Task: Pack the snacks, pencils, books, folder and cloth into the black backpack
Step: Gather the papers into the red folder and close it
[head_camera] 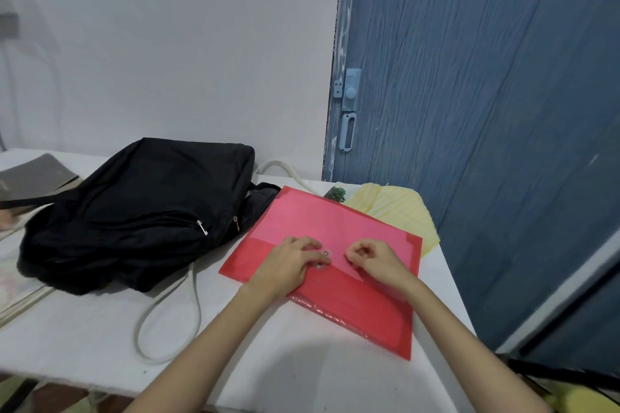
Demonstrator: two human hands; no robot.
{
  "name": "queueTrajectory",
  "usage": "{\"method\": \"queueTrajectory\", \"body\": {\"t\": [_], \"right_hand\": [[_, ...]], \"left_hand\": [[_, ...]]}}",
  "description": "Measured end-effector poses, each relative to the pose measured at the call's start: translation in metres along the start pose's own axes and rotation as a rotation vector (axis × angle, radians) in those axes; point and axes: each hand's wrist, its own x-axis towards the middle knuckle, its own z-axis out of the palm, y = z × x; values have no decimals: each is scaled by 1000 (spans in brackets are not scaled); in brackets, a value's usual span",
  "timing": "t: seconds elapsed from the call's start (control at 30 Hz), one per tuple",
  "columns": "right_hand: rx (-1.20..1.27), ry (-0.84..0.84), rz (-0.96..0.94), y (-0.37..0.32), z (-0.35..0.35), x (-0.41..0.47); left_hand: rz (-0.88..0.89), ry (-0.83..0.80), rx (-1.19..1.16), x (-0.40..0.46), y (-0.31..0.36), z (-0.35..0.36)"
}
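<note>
A red plastic folder (339, 221) lies flat on the white table (100, 329), right of centre. My left hand (295, 261) rests on it with fingers spread beside the snap button (325, 253). My right hand (375, 256) sits just right of the button with its fingers curled, pinching at the flap edge. The black backpack (141, 211) lies on its side to the left, zips shut. A yellow striped cloth (399, 208) and a corner of a printed book or packet (336, 194) stick out from behind the folder.
A white cord (167, 322) loops across the table under the backpack. A grey flat item (37, 174) lies at the far left. A blue door (486, 111) stands close on the right, beside the table's right edge.
</note>
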Motion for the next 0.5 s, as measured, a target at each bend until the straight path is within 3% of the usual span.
{"method": "queueTrajectory", "body": {"t": [0.13, 0.27, 0.4, 0.5], "right_hand": [[-84, 96, 16, -2, -8, 14], [-373, 259, -46, 4, -18, 41], [-439, 173, 105, 2, -14, 60], [-602, 181, 141, -1, -15, 69]], "left_hand": [[22, 41, -38, -4, -5, 2], [-4, 95, -124, -8, -3, 2], [-137, 128, -196, -20, -1, -5], [-260, 241, -72, -34, -19, -12]]}}
